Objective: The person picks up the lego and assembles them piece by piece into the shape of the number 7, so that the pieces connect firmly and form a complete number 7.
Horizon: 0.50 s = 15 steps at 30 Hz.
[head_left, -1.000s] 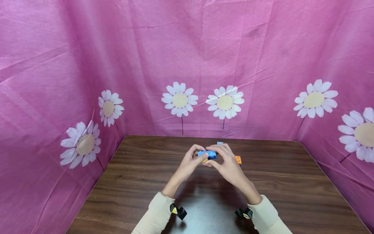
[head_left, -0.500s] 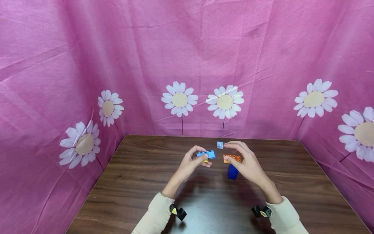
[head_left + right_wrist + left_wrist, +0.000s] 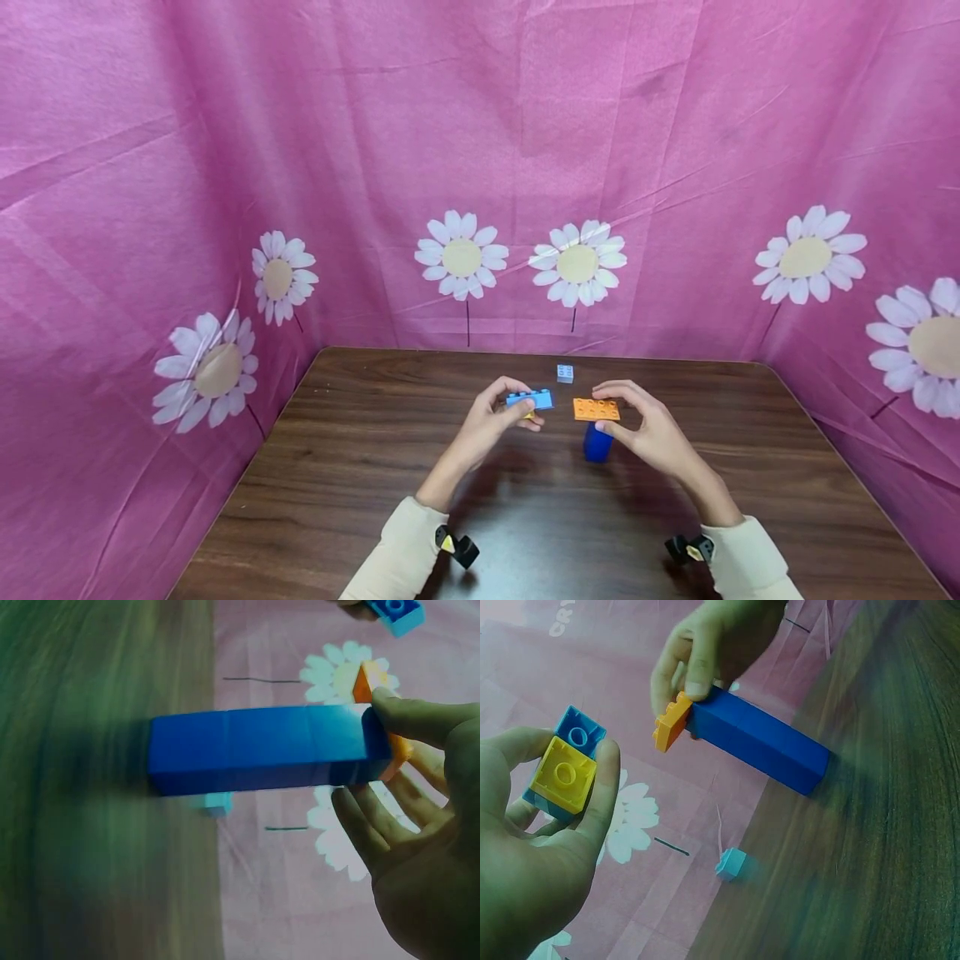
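Note:
My left hand (image 3: 483, 423) pinches a light blue brick (image 3: 534, 401) above the table. A yellow brick (image 3: 564, 774) is joined to its underside, with hollow bottoms facing the left wrist camera. To the right, a tall dark blue brick tower (image 3: 597, 443) stands upright on the table, and an orange studded brick (image 3: 596, 409) caps it, jutting out to the left. Around the tower's top is my right hand (image 3: 651, 427). Its thumb lies on the near side by the orange brick, the fingers on the far side, gripping the top.
A small pale blue brick (image 3: 565, 373) sits behind the tower near the table's back edge. The brown wooden table (image 3: 360, 467) meets a pink curtain (image 3: 517, 150) with printed daisies along its back and sides.
My right hand has left the light blue brick and moved right to the tower's top, uncovering the orange brick and the pale blue brick. My left hand stays nearly still, still holding its bricks.

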Motion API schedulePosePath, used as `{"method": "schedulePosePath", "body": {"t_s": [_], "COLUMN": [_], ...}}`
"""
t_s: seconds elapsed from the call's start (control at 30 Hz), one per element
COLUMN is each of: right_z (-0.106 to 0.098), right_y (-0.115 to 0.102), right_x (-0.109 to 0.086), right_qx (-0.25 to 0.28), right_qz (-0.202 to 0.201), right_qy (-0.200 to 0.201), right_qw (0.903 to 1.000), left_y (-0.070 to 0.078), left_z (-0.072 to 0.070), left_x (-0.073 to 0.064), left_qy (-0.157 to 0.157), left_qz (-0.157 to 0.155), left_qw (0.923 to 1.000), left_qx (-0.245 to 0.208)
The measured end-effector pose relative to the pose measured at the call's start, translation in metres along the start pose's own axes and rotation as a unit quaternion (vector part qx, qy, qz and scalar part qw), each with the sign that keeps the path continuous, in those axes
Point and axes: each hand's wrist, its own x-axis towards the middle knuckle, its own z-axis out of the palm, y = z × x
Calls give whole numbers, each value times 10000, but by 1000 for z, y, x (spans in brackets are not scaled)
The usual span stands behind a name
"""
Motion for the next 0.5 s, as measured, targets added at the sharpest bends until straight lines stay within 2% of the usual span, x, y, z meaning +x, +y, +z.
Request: {"method": "schedulePosePath", "body": {"t_s": [0.17,0.5], "right_z": [1,4], "right_y": [9,12], "right_x": [-4,-4], "right_qx": [-15,137], "right_qz": [341,459], "right_qy": [-135,-144], "right_qw": [9993,9987], "left_y": [-1,-6], "left_z": [1,0], "left_x": [-1,-1], "left_qy": [-46,-60], "left_qz": [-4,-19], "left_qw": [10000,10000], "left_qx": [-32,19]}}
